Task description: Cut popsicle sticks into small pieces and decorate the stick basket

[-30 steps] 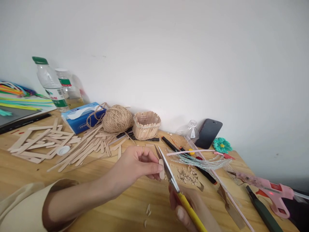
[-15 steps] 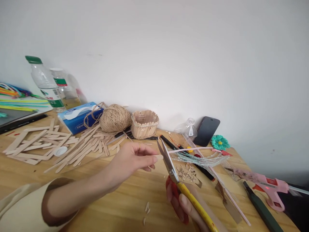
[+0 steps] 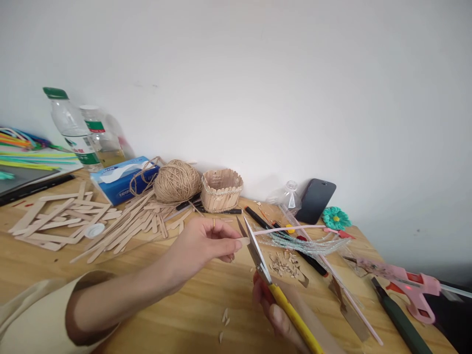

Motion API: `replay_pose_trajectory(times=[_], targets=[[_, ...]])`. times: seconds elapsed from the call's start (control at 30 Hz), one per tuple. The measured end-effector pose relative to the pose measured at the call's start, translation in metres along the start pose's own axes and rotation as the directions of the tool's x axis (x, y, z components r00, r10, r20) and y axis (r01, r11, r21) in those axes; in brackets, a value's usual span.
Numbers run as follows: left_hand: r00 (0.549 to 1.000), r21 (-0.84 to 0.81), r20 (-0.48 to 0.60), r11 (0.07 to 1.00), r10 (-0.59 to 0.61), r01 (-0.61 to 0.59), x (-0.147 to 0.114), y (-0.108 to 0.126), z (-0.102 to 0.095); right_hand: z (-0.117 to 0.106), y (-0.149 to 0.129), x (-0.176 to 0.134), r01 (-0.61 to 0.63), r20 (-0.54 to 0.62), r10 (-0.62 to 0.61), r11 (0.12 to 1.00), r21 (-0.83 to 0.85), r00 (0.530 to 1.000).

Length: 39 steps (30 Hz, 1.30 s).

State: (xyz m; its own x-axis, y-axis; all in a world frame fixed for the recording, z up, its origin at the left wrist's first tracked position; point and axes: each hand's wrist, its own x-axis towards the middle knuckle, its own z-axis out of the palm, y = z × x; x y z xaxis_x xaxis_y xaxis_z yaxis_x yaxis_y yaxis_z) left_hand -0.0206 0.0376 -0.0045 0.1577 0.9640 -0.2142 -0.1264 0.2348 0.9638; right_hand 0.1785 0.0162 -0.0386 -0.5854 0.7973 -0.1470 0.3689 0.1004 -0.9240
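Between thumb and fingers, my left hand (image 3: 208, 241) pinches a short piece of wooden craft stick (image 3: 244, 241), most of it covered by the fingers. My right hand (image 3: 276, 314) is wrapped round the yellow handle of a pair of scissors (image 3: 262, 270). The scissor blades point up and away, slightly apart, with the stick's end against or between them; I cannot tell exactly which. Beyond my hands, a small basket of wooden sticks (image 3: 222, 196) stands near the wall. Wood chips (image 3: 285, 264) lie just right of the blades.
Craft sticks (image 3: 121, 231) spread across the left, before a twine ball (image 3: 177, 182), a blue tissue pack (image 3: 125, 183) and a green-capped bottle (image 3: 75, 132). At right are bead strands (image 3: 306, 244), a phone (image 3: 316, 200), a pink glue gun (image 3: 416, 285) and a dark green cutter (image 3: 400, 314).
The scissors and my right hand have shifted slightly left, and the blades have come a little closer together by the stick. My left hand keeps its pinch.
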Motion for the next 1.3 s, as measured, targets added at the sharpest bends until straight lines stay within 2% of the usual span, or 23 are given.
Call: replay_pose_trajectory(times=[0.23, 0.53, 0.73, 1.0, 1.17, 1.3], targets=[[1.0, 0.012, -0.025, 1.0, -0.008, 0.009, -0.003, 0.003, 0.001, 0.0, 0.0, -0.003, 0.021, -0.035, -0.02, 1.0, 0.016, 0.999], [1.0, 0.02, -0.022, 1.0, -0.011, 0.011, -0.003, 0.003, 0.002, -0.002, 0.002, -0.002, 0.002, -0.007, -0.002, 0.999, 0.032, 1.0], [1.0, 0.036, -0.01, 0.999, -0.005, 0.006, -0.003, 0.002, 0.001, -0.002, 0.007, -0.003, 0.019, 0.017, -0.018, 1.0, -0.018, 1.0], [1.0, 0.018, 0.005, 1.0, -0.011, 0.011, -0.003, 0.001, 0.001, 0.0, 0.011, 0.001, 0.035, -0.013, -0.036, 0.997, -0.071, 0.999], [1.0, 0.001, 0.014, 1.0, 0.008, -0.008, -0.002, 0.0, 0.0, 0.002, 0.011, 0.0, 0.003, -0.05, -0.004, 1.0, -0.026, 0.999], [1.0, -0.057, 0.005, 0.998, 0.027, -0.027, -0.001, -0.001, 0.0, 0.002, 0.007, -0.002, 0.037, -0.057, -0.037, 0.999, -0.012, 0.998]])
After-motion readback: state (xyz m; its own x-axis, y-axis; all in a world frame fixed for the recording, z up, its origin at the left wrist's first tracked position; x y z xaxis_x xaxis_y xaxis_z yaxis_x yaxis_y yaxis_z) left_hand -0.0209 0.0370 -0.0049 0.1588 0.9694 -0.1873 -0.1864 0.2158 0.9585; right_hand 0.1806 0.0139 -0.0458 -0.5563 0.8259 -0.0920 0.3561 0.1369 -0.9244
